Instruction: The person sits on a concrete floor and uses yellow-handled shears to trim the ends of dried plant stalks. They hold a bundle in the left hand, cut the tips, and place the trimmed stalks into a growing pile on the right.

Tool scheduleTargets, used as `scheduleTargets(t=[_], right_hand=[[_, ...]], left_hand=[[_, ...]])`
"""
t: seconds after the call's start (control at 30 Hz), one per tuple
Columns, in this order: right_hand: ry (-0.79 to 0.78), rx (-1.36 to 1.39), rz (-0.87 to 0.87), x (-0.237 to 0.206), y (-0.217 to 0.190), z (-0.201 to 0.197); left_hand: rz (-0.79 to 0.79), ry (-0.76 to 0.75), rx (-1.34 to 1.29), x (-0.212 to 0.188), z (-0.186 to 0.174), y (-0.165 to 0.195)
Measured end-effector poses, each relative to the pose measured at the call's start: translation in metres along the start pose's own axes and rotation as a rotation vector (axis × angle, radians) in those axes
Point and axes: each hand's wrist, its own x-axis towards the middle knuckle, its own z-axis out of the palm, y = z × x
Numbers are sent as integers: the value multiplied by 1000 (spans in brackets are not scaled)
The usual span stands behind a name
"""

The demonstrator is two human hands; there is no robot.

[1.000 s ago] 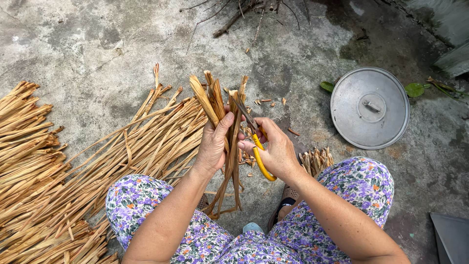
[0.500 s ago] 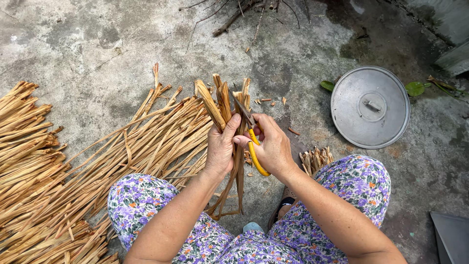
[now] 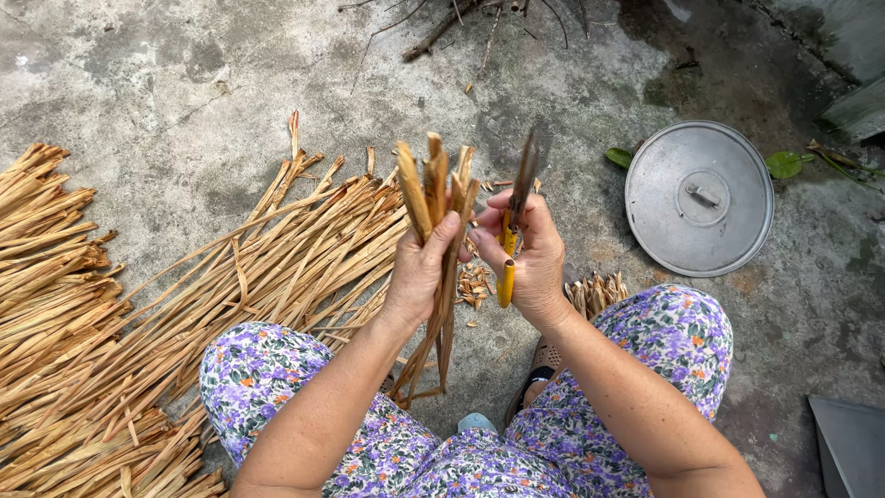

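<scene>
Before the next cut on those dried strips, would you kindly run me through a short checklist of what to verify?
1. Left hand grips the bundle of dried strips firmly: ok.
2. Right hand holds the yellow-handled scissors: ok.
3. Strip ends level at the top: not ok, they stand uneven.
4. Blades open or closed: cannot tell, blurred.
5. Left fingers clear of the blades: cannot tell; the thumb lies close.
6. Round metal lid clear of the hands: ok.

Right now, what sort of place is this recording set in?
Probably an outdoor yard used for handwork: a stained, rough concrete floor, heaps of dried plant strips spread on it, plus twigs and green leaves beside a metal pot lid.
</scene>
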Motion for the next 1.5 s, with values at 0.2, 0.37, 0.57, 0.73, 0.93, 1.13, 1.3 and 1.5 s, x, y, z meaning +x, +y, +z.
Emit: scheduleTargets(t=[0.2, 0.37, 0.57, 0.73, 0.93, 1.13, 1.3, 1.5], right_hand=[[100, -42, 58, 15, -5, -3], [71, 235, 241, 24, -5, -13], [75, 308, 308, 24, -3, -20], [90, 320, 335, 24, -2, -21], [68, 244, 378, 25, -3, -23], [-232, -237, 426, 28, -11, -38], [-414, -489, 345, 24, -19, -42], [-397, -492, 470, 21, -22, -39]], left_hand=[[-40, -80, 256, -11, 16, -13], [-5, -135, 245, -11, 21, -3], [-146, -194, -61, -3, 4, 2], [-199, -235, -200, 4, -9, 5], [-120, -279, -135, 4, -24, 21], [-27, -145, -160, 11, -45, 40], [-22, -100, -107, 9, -50, 46], [-71, -122, -56, 8, -46, 48]])
